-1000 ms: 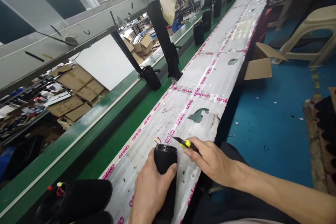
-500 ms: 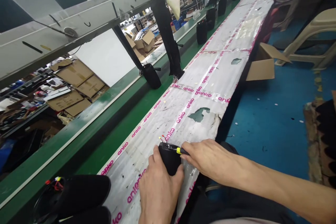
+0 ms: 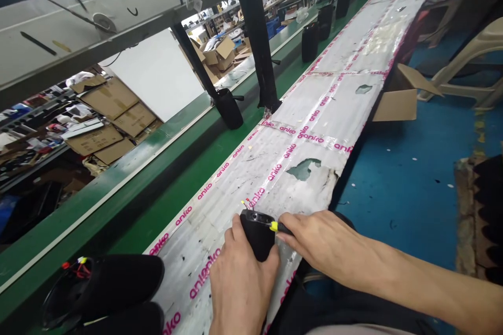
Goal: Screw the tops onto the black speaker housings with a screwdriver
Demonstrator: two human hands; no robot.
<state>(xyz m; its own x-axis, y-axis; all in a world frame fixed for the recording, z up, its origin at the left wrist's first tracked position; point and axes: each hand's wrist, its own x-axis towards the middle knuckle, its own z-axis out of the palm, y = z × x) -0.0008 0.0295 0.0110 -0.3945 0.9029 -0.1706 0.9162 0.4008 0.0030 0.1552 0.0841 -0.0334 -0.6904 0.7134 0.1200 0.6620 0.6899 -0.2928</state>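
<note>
My left hand (image 3: 243, 277) is wrapped round a black fabric-covered speaker housing (image 3: 258, 238), holding it tilted over the covered bench. Thin wires with red and yellow connectors (image 3: 246, 204) stick out at its far end. In my right hand (image 3: 310, 233) is a small tool with a black and yellow handle (image 3: 276, 226), gripped between thumb and fingers. The tool's front end meets the rim of the housing; its tip is too small to make out. Two more black speaker housings (image 3: 121, 280) lie at the lower left, one with red and yellow connectors showing.
White sheeting with pink "anko" tape (image 3: 271, 172) covers the bench, torn in places. Alongside runs a green conveyor (image 3: 184, 154) with several upright black housings (image 3: 229, 110). A metal frame post (image 3: 257, 36) rises at its edge. An open carton (image 3: 395, 104) and plastic stool (image 3: 467, 63) stand right.
The view has shifted slightly. My right hand and the tool have moved a little to the right along the housing's rim. My left hand keeps its hold.
</note>
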